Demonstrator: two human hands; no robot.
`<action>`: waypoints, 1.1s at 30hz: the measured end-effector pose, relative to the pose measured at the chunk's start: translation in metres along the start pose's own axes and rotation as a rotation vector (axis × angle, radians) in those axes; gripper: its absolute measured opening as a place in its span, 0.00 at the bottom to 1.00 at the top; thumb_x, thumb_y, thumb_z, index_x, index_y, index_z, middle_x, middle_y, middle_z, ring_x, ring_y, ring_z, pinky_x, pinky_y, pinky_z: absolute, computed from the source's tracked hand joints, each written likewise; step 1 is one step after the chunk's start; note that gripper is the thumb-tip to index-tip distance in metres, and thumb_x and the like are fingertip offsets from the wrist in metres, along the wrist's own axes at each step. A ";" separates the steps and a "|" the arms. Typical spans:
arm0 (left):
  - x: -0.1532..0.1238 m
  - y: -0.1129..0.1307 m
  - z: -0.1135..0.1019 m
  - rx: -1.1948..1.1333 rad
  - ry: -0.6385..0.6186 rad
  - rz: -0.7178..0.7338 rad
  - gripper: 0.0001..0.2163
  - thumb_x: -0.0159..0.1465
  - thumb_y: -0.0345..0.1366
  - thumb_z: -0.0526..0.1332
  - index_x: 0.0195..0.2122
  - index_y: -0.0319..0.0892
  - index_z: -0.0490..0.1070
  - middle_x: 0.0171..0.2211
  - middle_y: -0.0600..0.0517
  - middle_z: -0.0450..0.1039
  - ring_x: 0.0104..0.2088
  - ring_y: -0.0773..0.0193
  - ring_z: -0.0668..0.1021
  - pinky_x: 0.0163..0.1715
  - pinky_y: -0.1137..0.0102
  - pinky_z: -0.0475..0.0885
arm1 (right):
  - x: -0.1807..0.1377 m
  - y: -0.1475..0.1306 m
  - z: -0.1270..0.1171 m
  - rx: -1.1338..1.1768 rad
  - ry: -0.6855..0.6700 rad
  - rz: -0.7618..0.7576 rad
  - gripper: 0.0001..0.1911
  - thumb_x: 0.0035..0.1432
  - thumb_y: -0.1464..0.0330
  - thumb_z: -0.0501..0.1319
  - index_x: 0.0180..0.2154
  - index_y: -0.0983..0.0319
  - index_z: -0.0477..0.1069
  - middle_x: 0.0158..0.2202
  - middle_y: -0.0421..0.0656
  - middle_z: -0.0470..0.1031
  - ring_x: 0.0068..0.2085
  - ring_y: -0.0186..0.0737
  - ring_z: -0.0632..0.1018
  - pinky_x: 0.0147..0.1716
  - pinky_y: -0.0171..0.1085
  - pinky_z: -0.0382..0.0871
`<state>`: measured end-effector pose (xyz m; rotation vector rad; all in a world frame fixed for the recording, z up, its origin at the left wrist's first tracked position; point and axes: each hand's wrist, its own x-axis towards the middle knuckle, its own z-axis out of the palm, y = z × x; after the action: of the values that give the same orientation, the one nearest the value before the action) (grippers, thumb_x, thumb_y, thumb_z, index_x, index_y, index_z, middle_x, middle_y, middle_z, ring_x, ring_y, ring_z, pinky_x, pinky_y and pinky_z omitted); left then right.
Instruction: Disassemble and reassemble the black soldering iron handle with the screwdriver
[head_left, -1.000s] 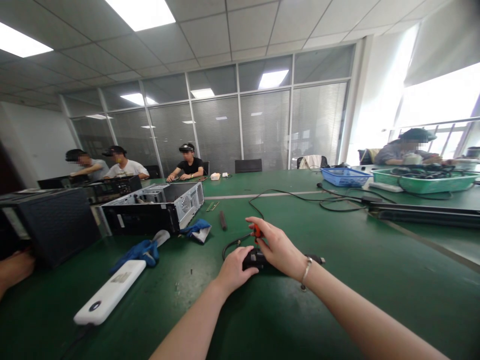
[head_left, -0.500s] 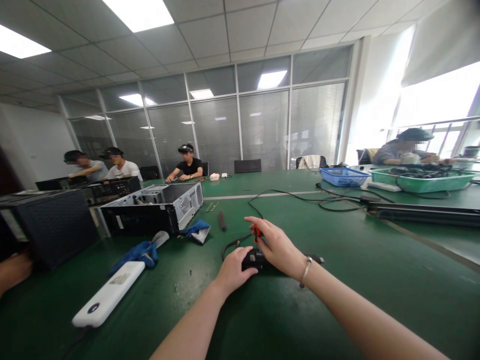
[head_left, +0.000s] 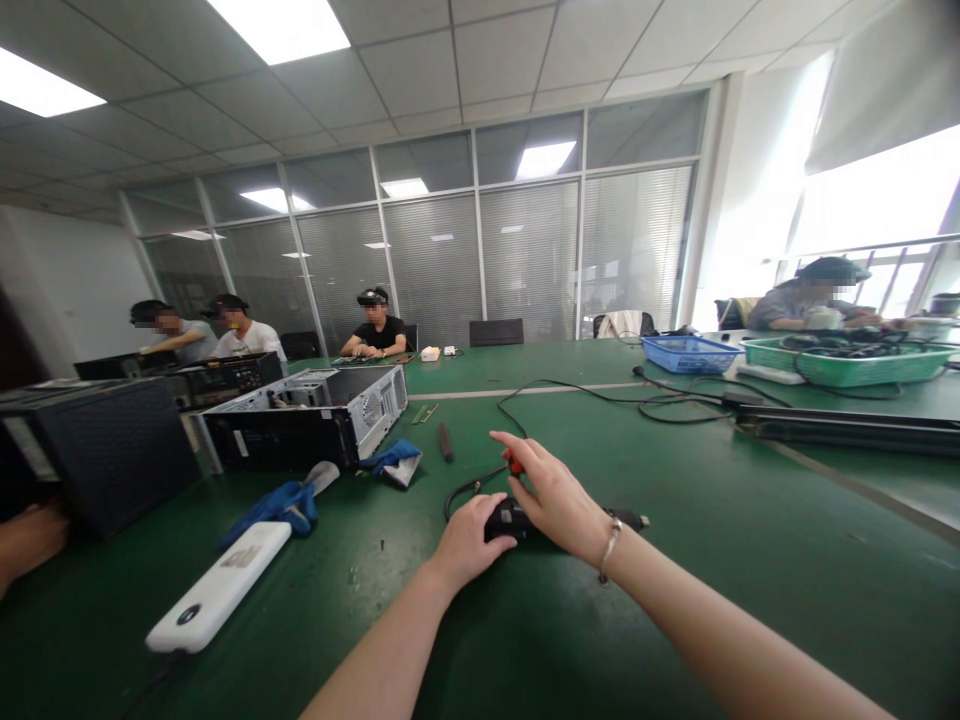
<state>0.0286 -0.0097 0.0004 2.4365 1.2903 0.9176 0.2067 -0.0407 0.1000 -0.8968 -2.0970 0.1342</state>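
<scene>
My left hand presses down on a small black device lying on the green table, fingers curled over its near end. My right hand, with a bracelet on the wrist, pinches a small red-handled tool upright over the device. A black cable runs from the device away to the left and back across the table.
An open computer case lies at the left with blue gloves and a white power strip in front. Another dark case and someone's hand are at far left. Baskets and cables sit far right. Several people sit at the far side.
Hardly anything has moved. My right hand has shifted very slightly on the red-handled tool; the left hand stays on the black device.
</scene>
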 end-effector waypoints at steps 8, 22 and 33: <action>0.000 -0.003 0.001 0.002 0.002 0.004 0.28 0.52 0.38 0.68 0.55 0.46 0.64 0.52 0.48 0.69 0.50 0.54 0.72 0.54 0.60 0.64 | 0.000 0.004 0.002 0.029 0.010 0.008 0.30 0.54 0.81 0.50 0.58 0.57 0.56 0.39 0.43 0.69 0.39 0.38 0.72 0.43 0.40 0.70; -0.001 -0.005 0.002 0.005 0.008 0.011 0.28 0.53 0.38 0.68 0.55 0.45 0.64 0.51 0.48 0.69 0.50 0.54 0.72 0.54 0.61 0.64 | 0.000 0.002 0.002 0.014 0.007 0.017 0.28 0.57 0.79 0.49 0.58 0.58 0.55 0.41 0.44 0.67 0.40 0.38 0.71 0.44 0.41 0.69; 0.000 -0.004 0.002 0.012 0.004 0.014 0.28 0.52 0.38 0.68 0.55 0.45 0.64 0.52 0.48 0.69 0.51 0.54 0.71 0.55 0.61 0.64 | 0.000 -0.001 0.000 -0.051 0.026 0.020 0.29 0.57 0.78 0.51 0.59 0.55 0.55 0.39 0.44 0.67 0.38 0.39 0.71 0.40 0.40 0.70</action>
<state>0.0275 -0.0074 -0.0030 2.4567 1.2858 0.9216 0.2064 -0.0413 0.1002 -0.9449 -2.0760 0.0791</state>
